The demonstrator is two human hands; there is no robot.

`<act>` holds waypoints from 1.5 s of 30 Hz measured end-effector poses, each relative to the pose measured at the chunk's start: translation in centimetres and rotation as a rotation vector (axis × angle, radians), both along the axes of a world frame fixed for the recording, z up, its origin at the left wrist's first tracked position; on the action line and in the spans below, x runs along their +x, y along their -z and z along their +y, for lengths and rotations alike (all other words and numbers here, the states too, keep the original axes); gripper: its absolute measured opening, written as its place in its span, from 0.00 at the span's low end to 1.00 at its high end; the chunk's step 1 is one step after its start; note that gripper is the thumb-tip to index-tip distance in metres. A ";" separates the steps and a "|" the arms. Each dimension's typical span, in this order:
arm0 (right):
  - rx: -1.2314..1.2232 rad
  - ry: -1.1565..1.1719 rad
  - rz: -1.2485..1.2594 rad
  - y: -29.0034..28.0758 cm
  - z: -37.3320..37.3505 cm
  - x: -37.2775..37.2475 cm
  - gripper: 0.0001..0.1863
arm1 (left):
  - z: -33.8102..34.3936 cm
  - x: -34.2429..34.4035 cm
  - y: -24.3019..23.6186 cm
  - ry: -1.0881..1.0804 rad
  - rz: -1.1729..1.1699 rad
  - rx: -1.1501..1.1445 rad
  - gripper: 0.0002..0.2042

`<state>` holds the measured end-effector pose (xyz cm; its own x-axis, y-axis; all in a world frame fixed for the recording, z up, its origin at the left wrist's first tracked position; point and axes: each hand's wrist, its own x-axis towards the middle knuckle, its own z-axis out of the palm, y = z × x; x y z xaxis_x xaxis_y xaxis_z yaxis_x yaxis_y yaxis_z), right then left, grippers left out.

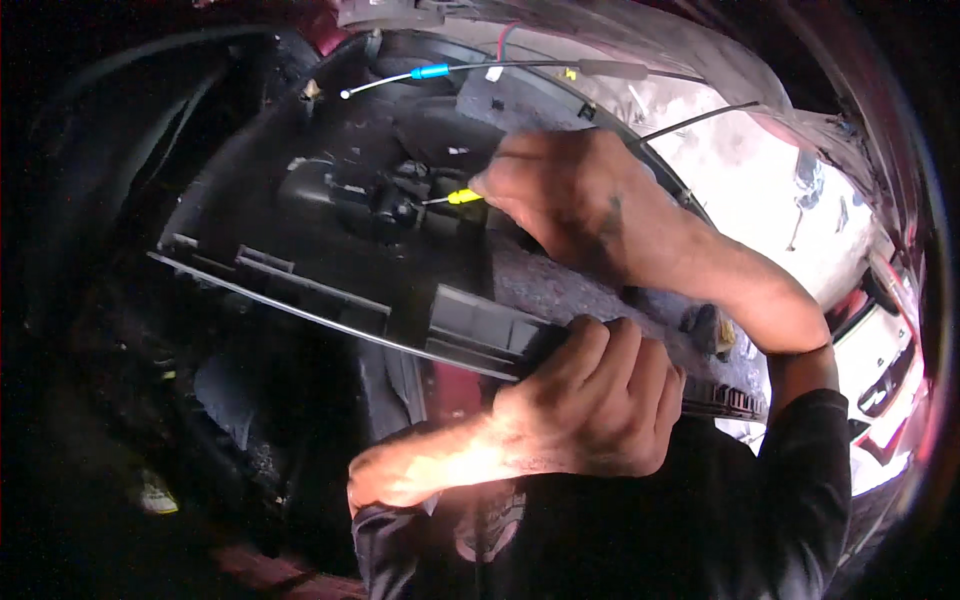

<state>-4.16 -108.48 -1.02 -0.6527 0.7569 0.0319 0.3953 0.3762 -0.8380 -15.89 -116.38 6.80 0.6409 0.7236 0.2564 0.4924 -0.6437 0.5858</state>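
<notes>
A black car door trim panel (330,245) stands tilted before me, its inner side showing. My left hand (610,410) is closed round its near edge, with the fingers curled over the top. My right hand (560,200) is above the panel, its fingers pinched on a cable with a yellow end fitting (465,197). The thin metal tip of that cable reaches the door handle mechanism (398,210) on the panel; whether it is hooked in I cannot tell. Beyond my right hand, a second cable with a blue fitting (431,72) hangs loose, its round end free.
Grey felt padding (560,290) covers part of the panel. The bare door shell (730,150) is behind, brightly lit. At the far right stands a white car (880,350). Dark car interior lies to the left, and a yellowish block (722,330) sits by my right forearm.
</notes>
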 end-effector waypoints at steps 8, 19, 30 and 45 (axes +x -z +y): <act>-0.106 -0.001 0.035 -0.7 0.6 0.2 0.11 | 1.4 0.8 -0.2 -0.075 -0.095 0.022 0.14; -0.181 -0.153 -0.049 -1.5 1.4 0.3 0.19 | 2.9 0.5 -0.1 -0.195 -0.129 0.067 0.12; -0.328 -0.257 0.023 -1.9 4.1 -0.4 0.15 | 4.7 0.6 -0.6 -0.304 -0.125 0.039 0.13; -0.711 -0.227 -0.025 -0.3 5.1 0.5 0.11 | 6.5 1.8 -0.5 -0.311 -0.096 -0.067 0.13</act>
<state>-3.68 -103.38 -0.71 -0.7892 0.4363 -0.4322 0.3950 -0.1782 -0.9012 -14.09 -109.92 7.30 0.3616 0.8981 0.2505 0.5999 -0.4298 0.6749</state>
